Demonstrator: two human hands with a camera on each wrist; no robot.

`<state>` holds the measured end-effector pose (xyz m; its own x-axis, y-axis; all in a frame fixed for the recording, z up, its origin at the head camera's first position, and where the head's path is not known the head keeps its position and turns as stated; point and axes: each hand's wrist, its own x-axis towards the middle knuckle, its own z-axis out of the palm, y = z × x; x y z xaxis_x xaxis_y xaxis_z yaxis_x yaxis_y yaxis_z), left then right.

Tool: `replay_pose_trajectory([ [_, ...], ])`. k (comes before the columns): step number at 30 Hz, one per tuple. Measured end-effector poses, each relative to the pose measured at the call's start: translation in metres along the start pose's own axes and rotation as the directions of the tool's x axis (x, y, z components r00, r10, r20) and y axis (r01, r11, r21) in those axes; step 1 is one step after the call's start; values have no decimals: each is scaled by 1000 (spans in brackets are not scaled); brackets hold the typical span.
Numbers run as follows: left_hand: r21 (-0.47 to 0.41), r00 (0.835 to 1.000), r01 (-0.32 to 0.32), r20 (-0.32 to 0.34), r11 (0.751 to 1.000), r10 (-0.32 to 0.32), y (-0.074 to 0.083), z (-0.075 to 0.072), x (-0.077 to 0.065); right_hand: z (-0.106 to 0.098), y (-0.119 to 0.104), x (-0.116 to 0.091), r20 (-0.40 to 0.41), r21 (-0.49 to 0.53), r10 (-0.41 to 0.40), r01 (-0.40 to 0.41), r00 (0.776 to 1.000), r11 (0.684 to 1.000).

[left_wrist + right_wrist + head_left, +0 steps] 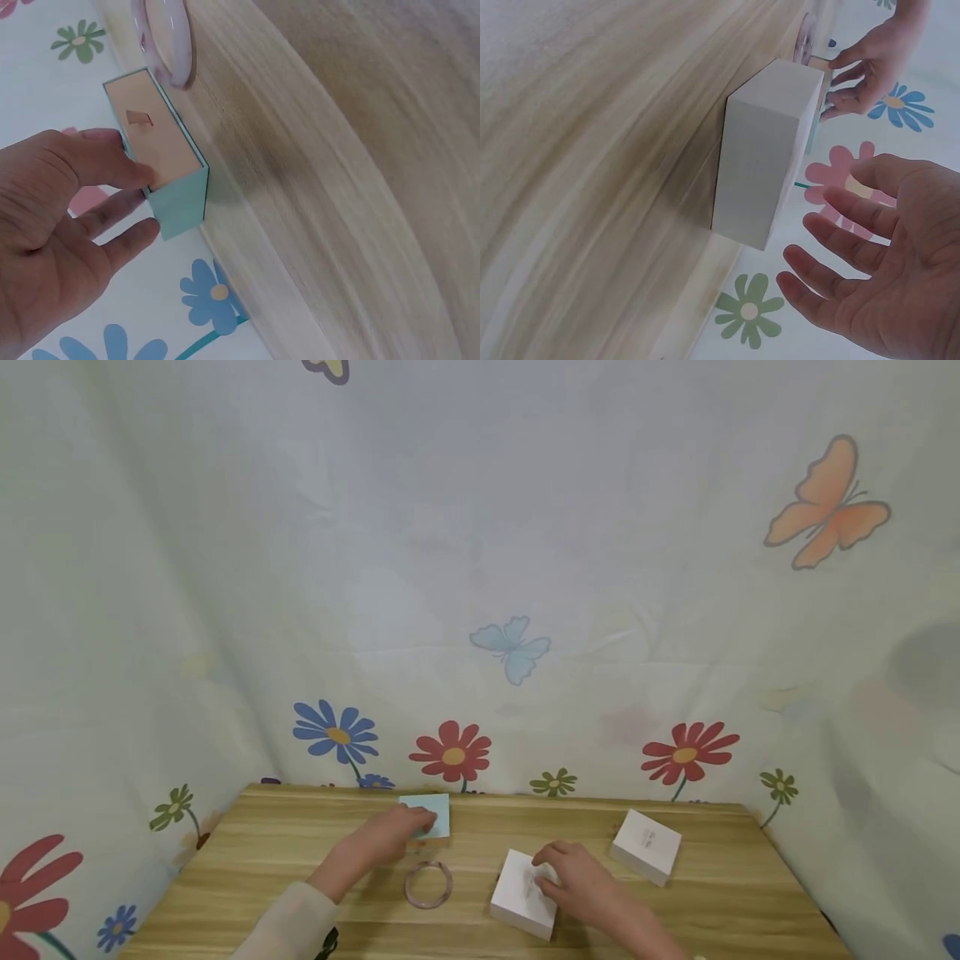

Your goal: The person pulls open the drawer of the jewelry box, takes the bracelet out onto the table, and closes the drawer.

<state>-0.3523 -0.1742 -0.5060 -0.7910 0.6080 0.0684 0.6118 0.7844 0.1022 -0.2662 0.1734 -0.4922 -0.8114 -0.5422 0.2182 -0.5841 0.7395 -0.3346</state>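
A light blue box (441,806) with a peach front face (154,124) lies near the table's back edge. My left hand (386,835) reaches over its top; in the left wrist view the thumb overlaps the peach front and other fingertips meet the blue side. A pale purple-pink bangle (428,885) lies flat on the table in front of that box. My right hand (581,881), fingers spread and slightly bent, hovers over a white box (517,902); the right wrist view shows a gap between fingers and box.
Another white box (647,846) with small print stands at the right of the wooden table (300,835). A cloth backdrop (420,552) with flowers and butterflies hangs right behind the table's back edge and at both sides.
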Motion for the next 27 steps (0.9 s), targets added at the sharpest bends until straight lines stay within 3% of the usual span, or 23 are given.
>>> replay_pose_trajectory([
  [4,-5,998,-56,-30,998,56,-1,3,0,1,-1,-1,12,0,8,-8,1000,1000],
  [10,-30,998,-34,-61,999,32,5,1,-2,-1,0,-3,-6,-1,1,-1,1000,1000],
  [15,20,992,-31,-121,999,33,18,-1,-5,-1,2,-8,-41,-14,1,-2,999,1000],
  [19,61,983,-68,-166,996,78,33,-1,-3,-1,7,-10,-40,-1,0,0,999,1000],
  [27,57,987,-124,-97,991,130,64,-2,4,-3,9,-9,-13,16,5,-5,1000,1000],
])
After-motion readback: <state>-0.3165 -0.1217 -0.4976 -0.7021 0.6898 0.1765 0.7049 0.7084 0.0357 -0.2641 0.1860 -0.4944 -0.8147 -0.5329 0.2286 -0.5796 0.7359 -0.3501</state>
